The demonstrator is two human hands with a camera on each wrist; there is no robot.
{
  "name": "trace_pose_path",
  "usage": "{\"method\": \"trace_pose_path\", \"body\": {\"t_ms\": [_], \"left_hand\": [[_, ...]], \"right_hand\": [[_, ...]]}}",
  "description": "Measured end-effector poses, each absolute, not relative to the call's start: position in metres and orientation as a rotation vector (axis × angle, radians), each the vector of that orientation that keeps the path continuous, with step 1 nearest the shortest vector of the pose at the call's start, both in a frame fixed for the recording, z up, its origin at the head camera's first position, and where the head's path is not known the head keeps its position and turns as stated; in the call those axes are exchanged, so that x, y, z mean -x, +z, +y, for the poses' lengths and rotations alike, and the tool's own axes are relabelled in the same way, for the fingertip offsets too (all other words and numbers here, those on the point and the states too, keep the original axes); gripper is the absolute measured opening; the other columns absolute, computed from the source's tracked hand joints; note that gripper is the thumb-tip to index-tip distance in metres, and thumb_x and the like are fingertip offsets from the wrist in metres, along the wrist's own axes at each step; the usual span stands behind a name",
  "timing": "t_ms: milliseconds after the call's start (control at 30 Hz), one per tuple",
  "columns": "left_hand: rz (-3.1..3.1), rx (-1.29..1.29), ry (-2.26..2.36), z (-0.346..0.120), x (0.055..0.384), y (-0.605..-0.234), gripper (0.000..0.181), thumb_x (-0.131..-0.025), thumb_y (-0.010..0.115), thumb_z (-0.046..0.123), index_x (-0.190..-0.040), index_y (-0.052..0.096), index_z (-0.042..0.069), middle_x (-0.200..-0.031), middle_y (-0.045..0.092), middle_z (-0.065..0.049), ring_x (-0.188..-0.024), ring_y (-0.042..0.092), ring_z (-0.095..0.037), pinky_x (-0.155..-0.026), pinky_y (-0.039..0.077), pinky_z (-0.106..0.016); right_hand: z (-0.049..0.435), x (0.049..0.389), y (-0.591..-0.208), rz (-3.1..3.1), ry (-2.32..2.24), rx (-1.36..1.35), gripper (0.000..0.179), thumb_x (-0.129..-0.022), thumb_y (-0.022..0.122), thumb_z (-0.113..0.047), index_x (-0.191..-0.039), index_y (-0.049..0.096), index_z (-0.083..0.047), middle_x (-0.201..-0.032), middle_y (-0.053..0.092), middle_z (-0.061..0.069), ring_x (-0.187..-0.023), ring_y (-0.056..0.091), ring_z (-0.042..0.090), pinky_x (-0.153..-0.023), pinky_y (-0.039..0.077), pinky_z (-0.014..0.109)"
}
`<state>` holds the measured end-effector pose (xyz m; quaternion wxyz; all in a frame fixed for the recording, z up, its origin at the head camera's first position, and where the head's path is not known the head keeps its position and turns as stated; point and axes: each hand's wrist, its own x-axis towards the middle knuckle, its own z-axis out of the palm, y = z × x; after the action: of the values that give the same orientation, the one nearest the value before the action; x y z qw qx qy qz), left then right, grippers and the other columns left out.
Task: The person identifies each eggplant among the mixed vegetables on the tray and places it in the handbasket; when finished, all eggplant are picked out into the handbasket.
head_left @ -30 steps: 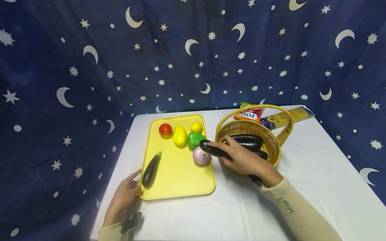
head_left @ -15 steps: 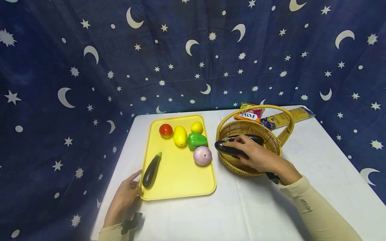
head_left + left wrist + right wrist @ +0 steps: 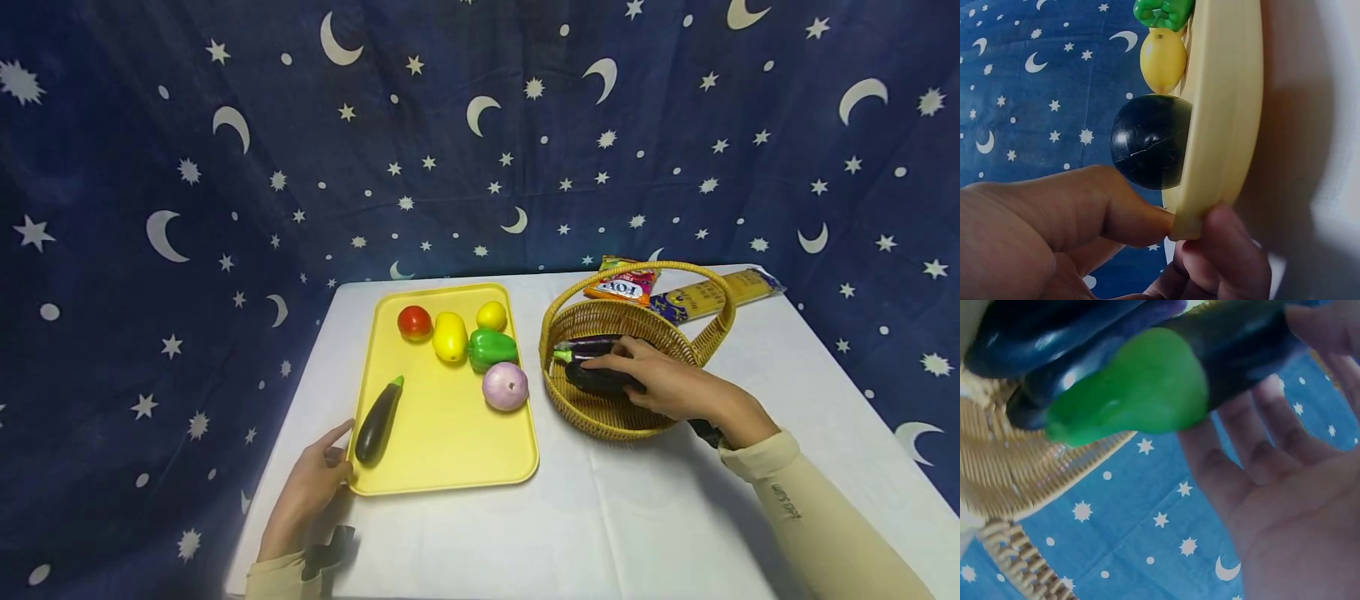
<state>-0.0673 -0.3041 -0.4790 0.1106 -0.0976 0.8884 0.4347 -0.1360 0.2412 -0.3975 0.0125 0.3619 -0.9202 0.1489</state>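
My right hand (image 3: 667,383) grips a dark eggplant (image 3: 600,380) inside the wicker basket (image 3: 600,423). In the right wrist view, the eggplant's green cap (image 3: 1141,387) juts out past the fingers, with the thumb above and the fingers below. More eggplants (image 3: 1047,340) lie right alongside it. My left hand (image 3: 311,483) pinches the near left corner of the yellow tray (image 3: 450,442), thumb on one side of the rim and fingers on the other. Close to that thumb, another eggplant (image 3: 1147,140) lies on the tray, its rounded end toward the hand.
Farther up the tray are a tomato (image 3: 415,323), a yellow vegetable or fruit (image 3: 450,337), a lemon (image 3: 491,316), a green bell pepper (image 3: 491,349) and a purple onion (image 3: 506,387). Behind the basket's tall handle (image 3: 550,321) lie a candy bag (image 3: 622,287) and a pasta packet (image 3: 712,296).
My right hand has carried the eggplant rightward from over the onion and lowered it into the basket beside the others. The left hand stays on the tray's corner.
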Motion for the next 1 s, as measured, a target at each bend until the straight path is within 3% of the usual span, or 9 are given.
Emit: {"method": "trace_pose_path", "body": {"t_ms": [200,533,767,867,1000], "left_hand": [[2.591,0.309,1.293,-0.304,0.068,-0.48,0.084,-0.081,0.062,-0.007,-0.162,0.044,0.007,-0.112,0.071,-0.023,-0.089,0.067,-0.021,-0.067,0.058,-0.03],[2.576,0.325,1.316,-0.305,0.069,-0.48,0.085,-0.08,0.063,-0.007,-0.162,0.045,0.008,-0.109,0.072,-0.021,-0.086,0.066,-0.02,-0.067,0.057,-0.03],[2.583,0.323,1.315,-0.305,0.068,-0.48,0.085,-0.08,0.063,-0.008,-0.161,0.045,0.008,-0.109,0.071,-0.021,-0.086,0.065,-0.02,-0.066,0.056,-0.029],[2.579,0.328,1.323,-0.306,0.067,-0.48,0.084,-0.08,0.062,-0.008,-0.161,0.045,0.008,-0.11,0.07,-0.021,-0.086,0.064,-0.02,-0.065,0.055,-0.028],[2.567,0.325,1.347,-0.305,0.067,-0.48,0.084,-0.08,0.062,-0.009,-0.161,0.045,0.008,-0.108,0.069,-0.021,-0.086,0.064,-0.02,-0.065,0.056,-0.029]], "right_hand": [[0.242,0.151,-0.396,-2.967,0.295,-1.236,0.066,-0.086,0.073,0.006,-0.142,0.066,-0.028,-0.111,0.058,0.005,-0.096,0.052,0.017,-0.083,0.052,0.038],[0.231,0.165,-0.39,-3.07,0.268,-1.314,0.065,-0.087,0.072,0.005,-0.141,0.064,-0.03,-0.119,0.063,0.009,-0.104,0.059,0.021,-0.091,0.056,0.044],[0.226,0.165,-0.388,-3.249,0.264,-1.358,0.064,-0.087,0.07,0.001,-0.139,0.063,-0.036,-0.113,0.061,0.0,-0.103,0.055,0.015,-0.091,0.053,0.04],[0.224,0.165,-0.388,-3.34,0.256,-1.331,0.064,-0.089,0.07,-0.001,-0.14,0.062,-0.038,-0.12,0.063,0.001,-0.11,0.057,0.018,-0.093,0.054,0.043],[0.223,0.166,-0.389,-3.393,0.234,-1.266,0.063,-0.089,0.074,-0.003,-0.141,0.06,-0.036,-0.137,0.062,0.015,-0.123,0.061,0.03,-0.097,0.056,0.053]]}}
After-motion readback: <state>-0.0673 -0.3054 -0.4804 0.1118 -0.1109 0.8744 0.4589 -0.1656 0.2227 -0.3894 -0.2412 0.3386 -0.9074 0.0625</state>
